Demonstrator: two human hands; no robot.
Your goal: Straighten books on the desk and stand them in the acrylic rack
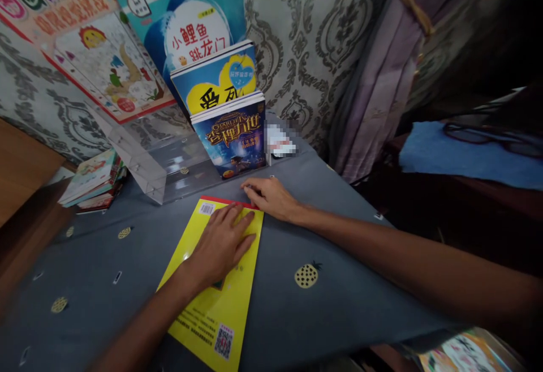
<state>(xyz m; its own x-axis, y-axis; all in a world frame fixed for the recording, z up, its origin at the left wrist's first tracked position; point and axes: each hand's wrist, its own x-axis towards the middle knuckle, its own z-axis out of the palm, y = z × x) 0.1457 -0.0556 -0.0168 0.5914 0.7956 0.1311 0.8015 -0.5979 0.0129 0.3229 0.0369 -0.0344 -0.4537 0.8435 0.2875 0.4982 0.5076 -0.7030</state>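
Note:
A yellow book with a red strip along its far edge lies closed on the cloth-covered table, its barcode and QR code facing up. My left hand rests flat on the upper part of its cover, fingers stretched out. At the book's far right corner is my right hand, its thumb and forefinger drawn together by the red strip. Whatever is between those fingertips is too small to make out. Just beyond stands a dark blue book in a clear plastic rack.
Behind it in the rack stand a blue and yellow book, a teal book and a large pink-orange book. A stack of thin books lies left of the rack. Glasses rest on a blue cloth at right.

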